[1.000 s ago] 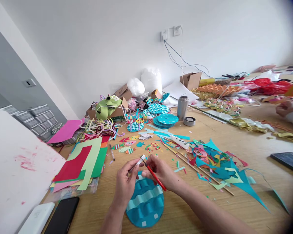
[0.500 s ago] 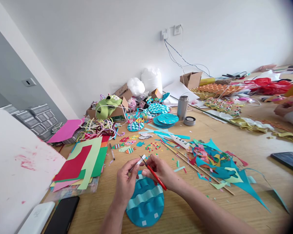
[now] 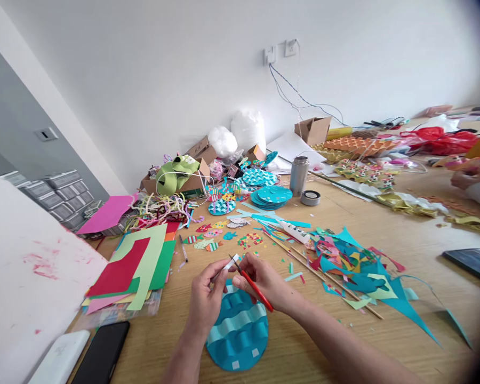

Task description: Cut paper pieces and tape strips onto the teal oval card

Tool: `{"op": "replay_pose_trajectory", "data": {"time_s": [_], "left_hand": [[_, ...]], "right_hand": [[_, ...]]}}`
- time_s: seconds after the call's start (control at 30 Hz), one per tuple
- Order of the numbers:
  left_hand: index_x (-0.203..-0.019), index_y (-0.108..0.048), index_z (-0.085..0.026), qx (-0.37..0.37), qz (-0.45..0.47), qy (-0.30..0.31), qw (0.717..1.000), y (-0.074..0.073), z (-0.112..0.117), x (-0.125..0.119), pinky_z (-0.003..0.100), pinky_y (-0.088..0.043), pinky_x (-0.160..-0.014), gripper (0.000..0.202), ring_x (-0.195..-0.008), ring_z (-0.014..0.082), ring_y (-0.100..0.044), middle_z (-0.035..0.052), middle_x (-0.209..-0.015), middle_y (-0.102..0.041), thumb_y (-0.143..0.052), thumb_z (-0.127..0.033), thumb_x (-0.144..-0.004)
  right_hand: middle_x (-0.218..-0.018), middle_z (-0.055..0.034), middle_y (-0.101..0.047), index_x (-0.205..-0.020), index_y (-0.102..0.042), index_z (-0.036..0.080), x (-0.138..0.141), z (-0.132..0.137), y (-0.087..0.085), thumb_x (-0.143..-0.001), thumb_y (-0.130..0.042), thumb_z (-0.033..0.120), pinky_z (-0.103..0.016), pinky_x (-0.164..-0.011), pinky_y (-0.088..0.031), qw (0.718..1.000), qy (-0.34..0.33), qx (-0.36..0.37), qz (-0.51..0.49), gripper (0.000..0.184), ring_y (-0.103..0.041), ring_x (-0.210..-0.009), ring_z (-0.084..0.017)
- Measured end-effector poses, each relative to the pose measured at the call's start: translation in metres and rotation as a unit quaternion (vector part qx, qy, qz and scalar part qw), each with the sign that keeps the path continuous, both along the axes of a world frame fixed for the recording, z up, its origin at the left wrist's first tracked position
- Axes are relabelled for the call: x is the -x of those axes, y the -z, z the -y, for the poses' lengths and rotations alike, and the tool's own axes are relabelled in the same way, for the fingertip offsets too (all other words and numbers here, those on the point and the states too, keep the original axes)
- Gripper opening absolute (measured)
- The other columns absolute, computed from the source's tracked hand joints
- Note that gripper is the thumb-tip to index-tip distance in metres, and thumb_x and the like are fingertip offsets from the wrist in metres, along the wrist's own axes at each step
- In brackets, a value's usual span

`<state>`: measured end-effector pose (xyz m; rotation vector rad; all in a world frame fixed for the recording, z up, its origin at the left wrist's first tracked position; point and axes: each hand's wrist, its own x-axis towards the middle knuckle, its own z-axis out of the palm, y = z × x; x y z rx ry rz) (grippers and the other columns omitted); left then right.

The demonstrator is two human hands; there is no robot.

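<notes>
Little has shifted: both hands stay just above the blue disc [image 3: 238,333] at the near table [image 3: 404,245] edge. Left hand [image 3: 206,298] pinches a white strip [image 3: 229,265]; right hand [image 3: 266,285] grips a red-handled tool [image 3: 256,290], tip touching the strip. Holding the strip taut and steady seems wise.

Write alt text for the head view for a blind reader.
The left hand pinches a small white strip while the right hand holds a red-handled tool to it, above a teal paper disc. Coloured paper sheets lie left, teal scraps right, on a wooden table.
</notes>
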<state>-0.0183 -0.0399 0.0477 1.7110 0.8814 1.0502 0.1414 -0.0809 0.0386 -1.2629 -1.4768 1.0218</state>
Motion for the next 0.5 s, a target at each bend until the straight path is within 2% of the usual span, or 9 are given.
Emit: {"op": "replay_pose_trajectory", "data": {"time_s": [0.5], "left_hand": [[-0.103,-0.066,-0.016,0.006,-0.006,0.004,1.000,0.0006,-0.0004,0.0000,0.023,-0.049,-0.055,0.031,-0.061,0.0134,-0.060,0.0090,-0.095,-0.071,-0.056,-0.038,-0.083]], "right_hand": [[-0.064,0.0053,-0.048,-0.083,-0.049,0.017,-0.0017,-0.0021,0.0052,-0.073,-0.067,0.053,-0.020,-0.045,-0.026,0.998,0.036,-0.013,0.051,0.041,-0.040,-0.054,-0.008]]}}
